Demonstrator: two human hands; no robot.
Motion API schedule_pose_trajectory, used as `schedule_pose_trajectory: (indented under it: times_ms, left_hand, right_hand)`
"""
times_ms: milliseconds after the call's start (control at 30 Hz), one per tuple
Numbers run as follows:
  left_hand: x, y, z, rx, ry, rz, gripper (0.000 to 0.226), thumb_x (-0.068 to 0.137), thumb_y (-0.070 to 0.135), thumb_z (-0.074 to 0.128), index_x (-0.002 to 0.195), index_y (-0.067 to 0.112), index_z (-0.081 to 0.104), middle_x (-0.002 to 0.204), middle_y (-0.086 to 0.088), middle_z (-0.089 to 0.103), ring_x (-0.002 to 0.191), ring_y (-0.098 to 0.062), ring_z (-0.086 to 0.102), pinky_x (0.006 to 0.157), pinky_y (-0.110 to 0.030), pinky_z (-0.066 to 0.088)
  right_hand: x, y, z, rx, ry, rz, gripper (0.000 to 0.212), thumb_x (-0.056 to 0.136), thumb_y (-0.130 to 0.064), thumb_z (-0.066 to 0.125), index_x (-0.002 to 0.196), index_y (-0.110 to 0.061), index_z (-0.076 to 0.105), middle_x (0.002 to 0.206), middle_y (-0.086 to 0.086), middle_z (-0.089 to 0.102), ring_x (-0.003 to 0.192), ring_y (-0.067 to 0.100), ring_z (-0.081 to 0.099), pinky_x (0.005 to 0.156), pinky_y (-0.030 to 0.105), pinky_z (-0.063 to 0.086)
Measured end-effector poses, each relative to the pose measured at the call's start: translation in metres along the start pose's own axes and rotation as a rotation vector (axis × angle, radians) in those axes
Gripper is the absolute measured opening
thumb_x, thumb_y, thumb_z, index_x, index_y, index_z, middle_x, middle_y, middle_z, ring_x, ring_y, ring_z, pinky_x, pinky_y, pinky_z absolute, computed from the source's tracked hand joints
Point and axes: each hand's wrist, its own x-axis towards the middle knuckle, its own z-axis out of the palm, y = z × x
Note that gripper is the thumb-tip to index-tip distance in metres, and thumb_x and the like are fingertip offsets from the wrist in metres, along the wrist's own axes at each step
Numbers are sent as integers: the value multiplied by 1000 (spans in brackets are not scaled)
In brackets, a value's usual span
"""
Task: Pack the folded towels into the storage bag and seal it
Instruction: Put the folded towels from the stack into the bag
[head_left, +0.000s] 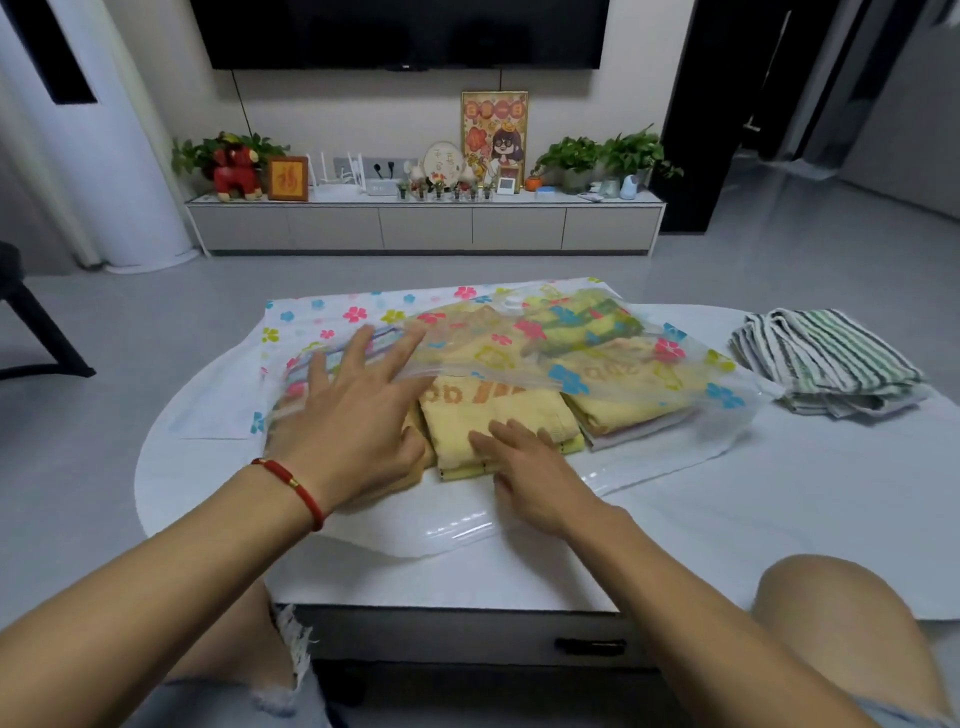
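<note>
While spread left hand (353, 415) lifts storage bag (613, 364), right hand (524, 467) seemingly presses yellow towel (493, 410)

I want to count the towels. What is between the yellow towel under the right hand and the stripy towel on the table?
In the head view, another folded yellow towel inside the flowery storage bag, then bare white table.

Clear storage bag (363, 317) with coloured flower print, lying flat, mouth open toward the near side. Inside: folded yellow towels (498, 415) side by side, near ends sticking out of the mouth; a green-yellow towel (582, 322) farther in. To the right, outside, apart: folded striped towels (831, 358).
</note>
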Motion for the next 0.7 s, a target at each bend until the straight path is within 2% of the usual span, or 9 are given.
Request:
schedule_pose_trajectory:
  times_ms: [67,133,233,300,400,500,600,700]
  left_hand:
    - [16,17,6,96,37,48,64,81,44,50,143,41,39,166,10,4,150,-37,3,111,-73,13]
    - [33,32,9,182,62,91,59,80,42,56,139,39,46,166,7,9,149,-40,3,109,-75,13]
    - [60,54,7,222,59,160,57,79,43,62,135,41,53,165,5,13,148,-42,6,108,-77,13]
    - [78,68,6,234,51,190,61,78,45,64,137,43,50,165,4,14,147,-45,7,106,-78,15]
    - [102,88,11,268,38,232,65,77,53,63,139,46,46,165,6,13,147,-45,9,106,-77,18]
    - [126,108,17,272,30,270,66,78,57,60,141,44,45,163,11,22,147,-41,11,105,-76,19]
    - [147,123,20,180,34,270,68,82,54,61,145,35,45,157,17,33,148,-35,14,106,-75,19]
    - [163,132,18,102,64,269,69,81,52,64,145,33,45,156,21,32,149,-30,14,108,-74,20]
  right_hand:
    - [-16,11,-13,100,33,-32,55,98,-12,53,153,-20,48,163,11,38,151,28,31,121,38,25]
    - [-35,30,-30,167,44,-16,46,100,-19,56,146,-20,58,157,5,48,146,21,41,118,30,31]
    - [-65,69,-66,276,111,99,31,97,-25,60,126,-24,73,125,-9,73,112,10,67,97,27,51]
    - [-82,103,-90,318,205,176,22,95,-20,62,109,-24,79,99,-14,77,87,6,71,81,28,56]
    - [-97,165,-116,283,405,321,20,91,-13,63,96,-19,82,83,-6,78,75,12,72,75,31,57]
    - [-94,234,-128,176,547,508,22,89,-9,63,98,-15,82,92,7,80,86,25,72,82,33,54]
    - [-79,300,-135,103,520,662,28,93,-8,58,112,-9,78,115,15,77,110,35,68,94,37,50]
    - [-60,357,-141,54,508,793,35,98,-11,52,127,-10,72,133,22,66,124,41,59,105,44,48]
